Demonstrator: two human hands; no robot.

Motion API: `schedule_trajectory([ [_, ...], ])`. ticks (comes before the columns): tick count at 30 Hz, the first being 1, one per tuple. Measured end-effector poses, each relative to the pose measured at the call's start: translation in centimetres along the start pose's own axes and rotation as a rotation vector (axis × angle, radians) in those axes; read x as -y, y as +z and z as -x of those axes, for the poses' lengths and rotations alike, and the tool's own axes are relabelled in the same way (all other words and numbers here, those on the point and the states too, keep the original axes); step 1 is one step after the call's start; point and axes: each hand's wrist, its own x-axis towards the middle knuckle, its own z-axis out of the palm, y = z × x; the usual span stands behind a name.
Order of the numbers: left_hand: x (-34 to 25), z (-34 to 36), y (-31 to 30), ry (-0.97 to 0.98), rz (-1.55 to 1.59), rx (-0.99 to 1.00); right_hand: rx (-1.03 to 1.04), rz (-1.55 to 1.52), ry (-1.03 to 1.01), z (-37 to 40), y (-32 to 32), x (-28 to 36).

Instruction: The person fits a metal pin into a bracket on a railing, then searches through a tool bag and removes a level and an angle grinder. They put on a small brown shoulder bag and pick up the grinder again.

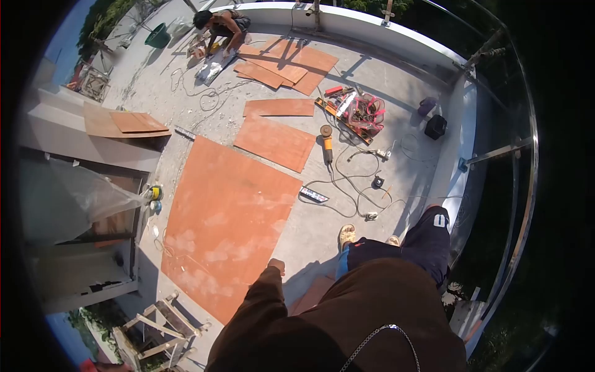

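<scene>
My left hand (277, 266) shows past the end of a brown sleeve, with its fingers curled in. It appears beside the right edge of a large orange-brown plywood sheet (232, 217) lying on the concrete. Whether it touches that edge, or has anything inside it, I cannot make out. My right hand is not in view. An angle grinder (327, 146) with a yellow body lies beyond the sheet, its cord trailing over the floor. Near the sheet's far right corner rests a dark tool with a pale label (313, 194).
Smaller plywood pieces (276, 142) lie farther off, near a crouching person (223, 31). An orange level (344, 121) borders a pile of tools (364, 113). Loose cords (356, 180) cross the floor. A metal railing (527, 186) runs along the right; a wooden sawhorse (158, 328) stands lower left.
</scene>
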Motion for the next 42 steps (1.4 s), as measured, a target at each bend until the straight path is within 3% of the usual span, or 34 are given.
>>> schedule_trajectory([
  [1,-4.3,5.7,-1.6,-0.147,0.285,-0.069,-0.002,0.025,-0.028,-1.5,-1.6,1.2],
  [3,-6.1,4.4,-2.2,-0.135,0.386,-0.084,0.022,0.061,-0.150,-6.0,-5.4,3.2],
  [5,-10.4,5.8,-2.0,-0.052,0.553,-0.150,0.119,0.071,-0.432,-14.4,-11.2,3.2],
  [6,-14.3,8.6,-1.2,0.014,0.615,-0.194,0.019,0.024,-0.361,-13.3,-10.2,9.6],
  [7,-17.5,9.8,-0.3,0.073,0.624,-0.173,-0.049,-0.025,-0.113,-5.0,-5.3,21.7],
  [10,-24.8,9.9,3.9,0.255,0.686,-0.099,-0.015,0.000,-0.481,-11.8,-5.2,29.6],
  [12,-29.7,11.1,6.5,0.310,0.644,-0.046,0.067,0.038,-0.361,-12.4,-2.6,37.5],
  [15,-36.1,12.9,10.0,0.287,0.544,-0.033,0.201,0.114,-0.400,-16.6,-0.1,45.9],
  [18,-38.0,9.2,12.7,0.355,0.421,-0.138,0.295,0.118,-0.421,-22.3,-0.1,54.3],
  [20,-40.8,11.9,13.1,0.108,0.589,-0.130,0.331,0.167,-0.408,-26.6,-1.3,58.9],
  [21,-42.8,13.4,11.8,0.100,0.636,-0.159,0.347,0.201,-0.511,-30.3,-2.3,60.2],
  [23,-48.4,16.6,10.2,-0.103,0.794,0.176,0.377,0.255,-0.511,-31.6,-3.2,67.0],
  [25,-50.9,14.5,12.5,0.000,0.722,-0.195,0.432,0.447,-0.583,-30.4,-2.7,75.3],
  [27,-54.2,14.3,13.1,0.048,0.819,-0.250,0.523,0.616,-0.774,-31.3,-0.3,84.4],
  [29,-59.2,16.4,13.9,0.062,0.758,-0.206,0.556,0.798,-1.075,-22.8,3.9,97.5],
  [30,-60.4,16.3,14.6,0.092,0.757,-0.213,0.530,0.832,-1.379,-17.0,6.0,102.9],
  [31,-61.7,16.1,15.2,0.130,0.750,-0.225,0.596,0.862,-1.511,-11.5,8.1,107.6],
  [33,-66.1,17.9,14.9,0.181,0.645,-0.212,0.718,0.820,-2.032,0.7,10.7,112.6],
  [35,-70.6,18.6,14.1,0.216,0.559,-0.199,1.003,0.706,-2.354,8.5,11.4,114.4],
  [39,-80.8,17.0,9.4,0.239,0.482,-0.202,1.364,0.806,-2.594,13.4,14.5,119.4],
  [42,-88.6,15.3,4.2,0.262,0.437,-0.183,1.482,0.826,-2.592,12.5,16.5,125.6],
])
